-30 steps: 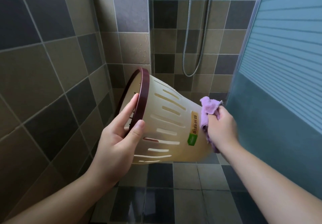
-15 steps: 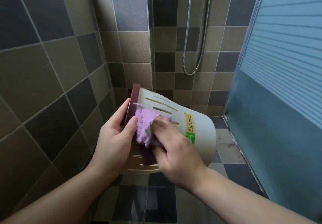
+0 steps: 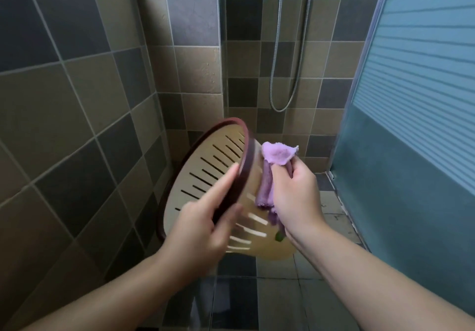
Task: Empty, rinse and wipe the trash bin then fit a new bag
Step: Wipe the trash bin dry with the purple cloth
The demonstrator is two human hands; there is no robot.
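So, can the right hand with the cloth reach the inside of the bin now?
Probably yes. The bin, held at its rim by the left hand, has its mouth open toward the camera, and the right hand grips the purple cloth just outside the rim; nothing blocks it.

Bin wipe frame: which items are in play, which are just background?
In play: trash bin, held at the rim by the left hand; purple cloth, gripped by the right hand against the bin's outer wall.
Background: shower hose, glass door, tiled wall.

smooth plastic bin (image 3: 218, 166), fuzzy cloth (image 3: 279, 154)
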